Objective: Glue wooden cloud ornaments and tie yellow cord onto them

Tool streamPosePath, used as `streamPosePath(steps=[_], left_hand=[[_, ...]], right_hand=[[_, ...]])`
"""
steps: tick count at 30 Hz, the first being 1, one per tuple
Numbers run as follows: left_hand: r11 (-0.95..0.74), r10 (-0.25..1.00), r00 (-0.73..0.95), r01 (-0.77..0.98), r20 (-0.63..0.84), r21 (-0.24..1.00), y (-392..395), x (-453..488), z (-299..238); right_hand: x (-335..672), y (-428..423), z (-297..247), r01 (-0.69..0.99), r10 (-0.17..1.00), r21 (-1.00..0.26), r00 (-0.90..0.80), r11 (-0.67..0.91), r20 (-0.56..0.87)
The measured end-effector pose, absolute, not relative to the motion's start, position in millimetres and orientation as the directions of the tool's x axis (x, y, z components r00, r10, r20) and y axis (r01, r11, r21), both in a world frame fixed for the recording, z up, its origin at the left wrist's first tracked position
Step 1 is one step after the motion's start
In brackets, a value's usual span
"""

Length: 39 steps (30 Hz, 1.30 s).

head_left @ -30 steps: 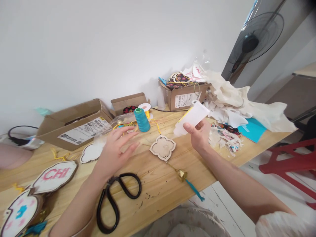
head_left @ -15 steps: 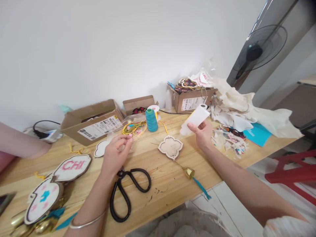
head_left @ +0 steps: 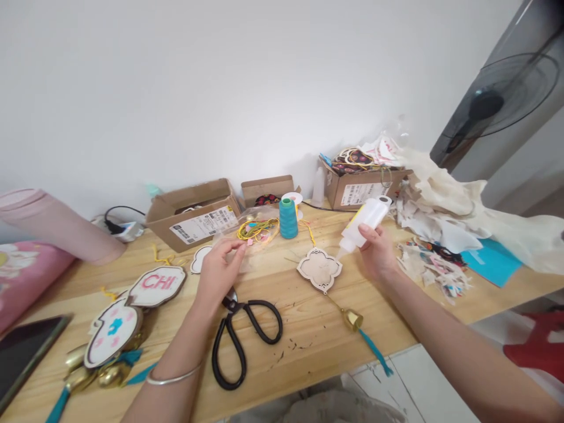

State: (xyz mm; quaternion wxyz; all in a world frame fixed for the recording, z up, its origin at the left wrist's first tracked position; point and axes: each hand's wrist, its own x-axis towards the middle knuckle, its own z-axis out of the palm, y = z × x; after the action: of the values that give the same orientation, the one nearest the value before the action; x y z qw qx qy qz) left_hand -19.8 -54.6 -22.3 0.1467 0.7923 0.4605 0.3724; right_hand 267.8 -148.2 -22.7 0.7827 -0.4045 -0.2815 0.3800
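My right hand (head_left: 378,249) grips a white squeeze bottle (head_left: 368,222), tilted with its thin nozzle pointing down and left. The nozzle tip is close to the right edge of a four-lobed wooden ornament (head_left: 321,269) lying flat; I cannot tell if they touch. From the ornament run a yellow cord at the top and a gold bell (head_left: 353,319) with a blue tassel (head_left: 376,351) below. My left hand (head_left: 220,264) is closed, thumb against curled fingers, above black-handled scissors (head_left: 229,335); anything held is hidden. A white-faced ornament (head_left: 200,259) lies partly behind it.
Behind are cardboard boxes (head_left: 180,232), a teal thread cone (head_left: 288,220) and yellow cords (head_left: 259,229). Finished-looking ornaments (head_left: 156,285) and a dark tablet or phone (head_left: 30,358) lie left. Fabric scraps (head_left: 434,267) and cream cloth (head_left: 467,205) cover the right side.
The view has swung left, so things appear further right. The bottle has come down slightly, and its nozzle is now nearer the four-lobed ornament. My left hand stays closed.
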Motion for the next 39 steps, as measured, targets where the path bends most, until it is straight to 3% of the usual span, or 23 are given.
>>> streamPosePath(steps=[3, 8, 20, 25, 31, 39], left_hand=[[-0.601, 0.791, 0.408, 0.653, 0.455, 0.461, -39, -19, -21], [-0.728, 0.683, 0.660, 0.652, 0.315, 0.211, -8, -1, -18], [-0.651, 0.748, 0.632, 0.758, 0.203, 0.036, -1, 10, 4], [-0.604, 0.777, 0.584, 0.797, 0.235, 0.018, 8, 3, 2], [-0.528, 0.837, 0.487, 0.838, 0.248, 0.138, 3, 2, -5], [-0.658, 0.744, 0.624, 0.746, 0.238, 0.100, 4, -8, -8]], right_hand=[[264, -151, -17, -0.373, 0.829, -0.852, 0.546, 0.368, 0.120], [260, -153, -13, -0.373, 0.831, -0.858, 0.546, 0.353, 0.105], [262, -156, -5, -0.377, 0.840, -0.863, 0.535, 0.336, 0.093], [262, -156, -6, -0.379, 0.841, -0.862, 0.533, 0.335, 0.093], [263, -156, -7, -0.397, 0.847, -0.858, 0.526, 0.326, 0.078], [260, -156, -5, -0.418, 0.844, -0.847, 0.533, 0.329, 0.065]])
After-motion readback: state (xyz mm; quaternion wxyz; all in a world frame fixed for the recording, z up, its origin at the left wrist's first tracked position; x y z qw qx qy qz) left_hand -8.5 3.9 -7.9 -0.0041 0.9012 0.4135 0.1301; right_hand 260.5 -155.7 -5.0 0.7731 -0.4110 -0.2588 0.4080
